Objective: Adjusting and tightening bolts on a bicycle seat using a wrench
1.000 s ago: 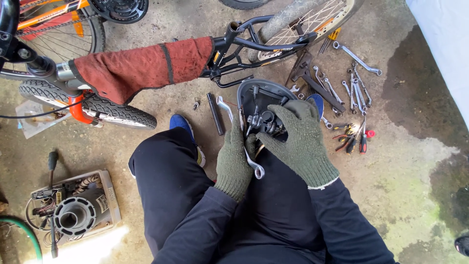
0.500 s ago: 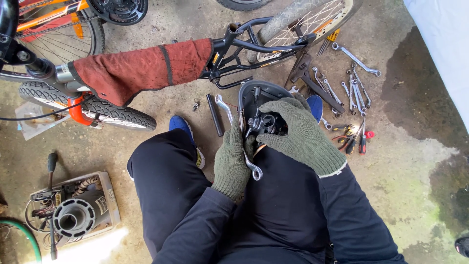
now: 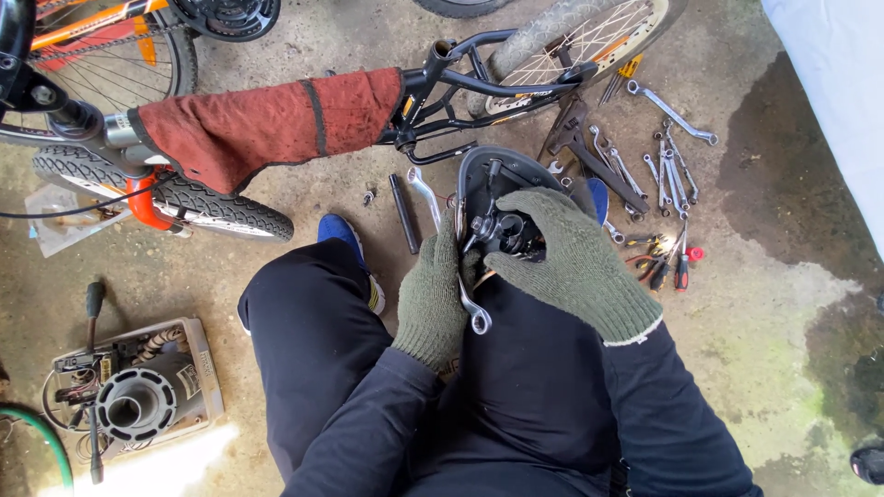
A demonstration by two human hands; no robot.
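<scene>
Head view: upturned black bicycle saddle (image 3: 479, 175) braced on lap, left hand (image 3: 431, 299) clenched on silver ring spanner (image 3: 471, 308). Right hand (image 3: 575, 258) cupped over saddle's metal clamp (image 3: 502, 230), grip on it hidden. Probably stiff, light, awkward; best held by shell rim

- Single view: the head camera looked steeply down over the person's lap (image 3: 516, 405) to the concrete floor (image 3: 792, 304).
- It sat close above the gloved hands (image 3: 571, 262), which fell near frame centre.
- The upper edge took in a bicycle (image 3: 442, 83) and scattered tools (image 3: 663, 175).
</scene>
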